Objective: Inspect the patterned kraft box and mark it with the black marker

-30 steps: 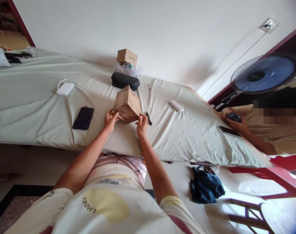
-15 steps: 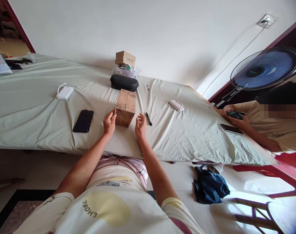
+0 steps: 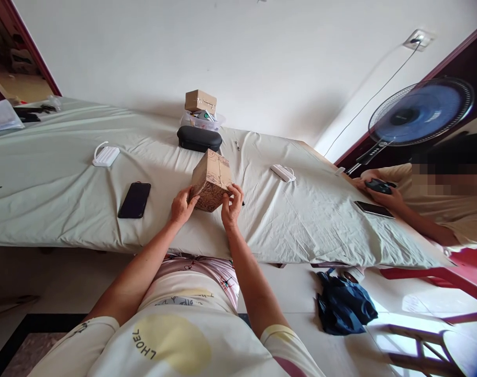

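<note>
A brown cardboard box (image 3: pixel 211 180) with dark scribbled lines on its front and part of its top is between my hands, turned at an angle. My left hand (image 3: pixel 182 204) grips its left lower edge, thumb on the front face. On the right side, my right hand (image 3: pixel 232 205) has its fingers closed on the box's near right edge. A black pen (image 3: pixel 243 203) lies mostly hidden behind my right hand. Past the box rests a black zip case (image 3: pixel 199 139).
A black phone (image 3: pixel 134 200) and a white power bank (image 3: pixel 106 155) lie left; another white power bank (image 3: pixel 284 173) lies right. At the back a small carton (image 3: pixel 200 100) tops a clear tub (image 3: pixel 204 120). A person at right holds a dark object (image 3: pixel 379 186) near a fan (image 3: pixel 421 111).
The box has turned and shifted slightly right. My right hand, open and apart from it before, has closed on its right side. My left hand has kept its hold.
</note>
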Tool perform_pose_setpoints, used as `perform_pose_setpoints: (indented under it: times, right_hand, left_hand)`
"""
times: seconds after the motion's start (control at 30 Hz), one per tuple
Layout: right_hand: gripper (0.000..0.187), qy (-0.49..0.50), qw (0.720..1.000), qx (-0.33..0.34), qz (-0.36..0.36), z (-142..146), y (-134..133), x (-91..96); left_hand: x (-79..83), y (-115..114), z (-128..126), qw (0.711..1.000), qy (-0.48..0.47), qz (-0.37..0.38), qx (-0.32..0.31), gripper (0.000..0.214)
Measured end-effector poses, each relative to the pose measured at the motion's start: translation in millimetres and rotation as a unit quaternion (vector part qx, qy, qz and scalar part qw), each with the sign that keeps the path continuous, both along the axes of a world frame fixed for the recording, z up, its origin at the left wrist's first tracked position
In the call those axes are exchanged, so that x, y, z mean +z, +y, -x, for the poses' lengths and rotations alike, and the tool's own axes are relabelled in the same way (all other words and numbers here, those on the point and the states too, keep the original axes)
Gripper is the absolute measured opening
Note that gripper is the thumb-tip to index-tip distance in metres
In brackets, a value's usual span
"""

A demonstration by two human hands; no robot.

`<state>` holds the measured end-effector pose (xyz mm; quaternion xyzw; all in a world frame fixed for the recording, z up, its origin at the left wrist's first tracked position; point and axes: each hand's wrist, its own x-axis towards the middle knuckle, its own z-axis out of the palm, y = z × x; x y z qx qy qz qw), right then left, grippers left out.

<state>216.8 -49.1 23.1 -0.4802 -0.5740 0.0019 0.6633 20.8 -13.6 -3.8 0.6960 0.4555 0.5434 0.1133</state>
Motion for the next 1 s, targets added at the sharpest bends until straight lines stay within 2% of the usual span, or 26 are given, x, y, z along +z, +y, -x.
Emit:
perform_pose_setpoints:
  times: [0.17,0.3,0.43,0.53,0.67,0.73,0.87,1.0]
  right_hand:
    - [0.029,0.064,0.997,-0.016,0.050,-5.4,3.9,-2.9]
    - [0.036,0.089,0.990,-0.002,0.111,-5.4,8.0,-5.9]
    - [0.042,-0.014,0.979,0.005,0.201,-1.0,6.2,-9.7]
    - [0.049,-0.076,0.965,-0.007,0.250,3.3,5.0,-13.1]
    - [0.063,-0.037,0.984,-0.020,0.174,5.4,4.3,-13.3]
    - [0.068,-0.058,0.990,-0.016,0.127,5.1,3.2,-10.9]
    - [0.052,-0.122,0.989,-0.006,0.083,4.6,0.8,-5.9]
    - [0.044,-0.092,0.994,-0.022,0.061,6.2,0.4,-5.3]
  left_hand:
    - [-6.9,4.1,1.3,0.997,-0.006,0.074,0.012,0.063]
    - [-5.0,4.8,3.3,0.997,-0.052,0.059,0.011,0.067]
    - [0.3,4.6,5.4,0.995,-0.089,-0.008,0.033,0.071]
    - [2.7,3.2,5.3,0.995,-0.099,-0.023,0.026,0.071]
    - [3.8,-0.9,2.5,0.996,-0.093,-0.004,-0.003,0.069]
    - [4.9,-3.0,0.7,0.996,-0.079,-0.007,-0.026,0.067]
    - [8.9,-5.8,-1.2,0.998,-0.041,-0.033,-0.039,0.057]
    - [12.5,-8.8,-1.8,0.998,-0.028,-0.043,-0.029,0.053]
